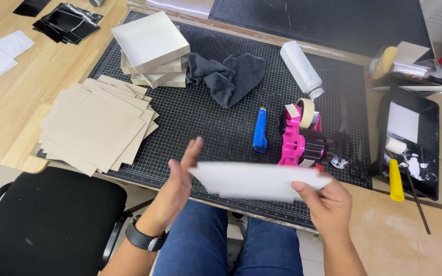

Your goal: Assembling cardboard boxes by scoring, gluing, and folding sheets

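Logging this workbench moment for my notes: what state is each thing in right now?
White sheet: lifted, blurred, pinched by right hand.
Left hand: open, flat against the sheet's left edge.
Cardboard squares: fanned in a loose pile.
Shallow boxes: stacked, askew.
Grey cloth: crumpled.
White bottle: lying down.
Pink tape dispenser: upright, roll loaded.
Blue cutter: lying flat.

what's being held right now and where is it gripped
A flat white board, motion-blurred. The right hand pinches its right end, thumb on top; the left hand lies open and flat against its left edge.
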